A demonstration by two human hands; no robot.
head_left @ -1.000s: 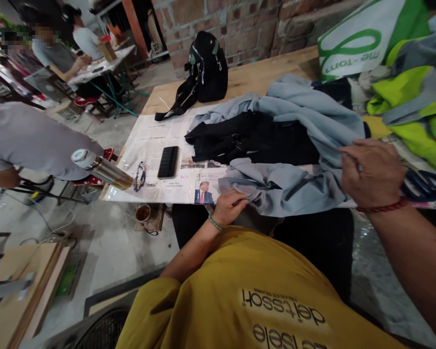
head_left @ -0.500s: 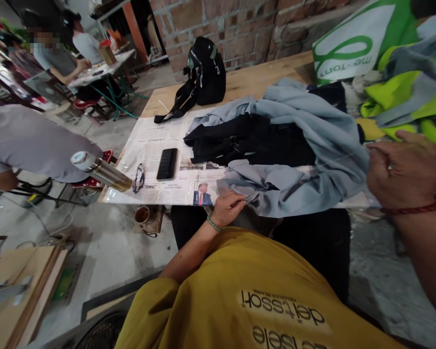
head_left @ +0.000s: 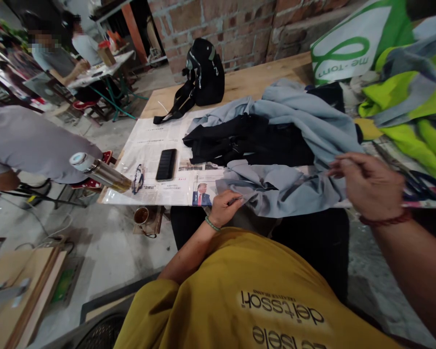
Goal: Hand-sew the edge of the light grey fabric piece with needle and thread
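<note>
Grey cloth point(head_left: 294, 194) lies bunched along the table's near edge, with a black garment piece point(head_left: 254, 140) folded in its middle. My left hand point(head_left: 223, 207) is closed on the left end of the grey cloth, thumb and fingers pinched together. Over the cloth's right end is my right hand point(head_left: 374, 184), its thumb and forefinger brought together. Whatever sits between those fingertips is too small to make out. Beside that hand lie scissors point(head_left: 427, 186) with dark handles, partly hidden by it.
On the newspaper-covered table point(head_left: 141, 140) are a phone point(head_left: 166, 165), glasses point(head_left: 138, 179), a steel flask point(head_left: 101, 172) and a black bag point(head_left: 205, 72). A green-white bag point(head_left: 345, 48) and yellow-green cloth point(head_left: 410, 97) occupy the right. A person point(head_left: 36, 140) sits at left.
My right hand has moved left and slightly down, from the far right to over the cloth, uncovering the scissors. The left hand stays at the cloth's left end.
</note>
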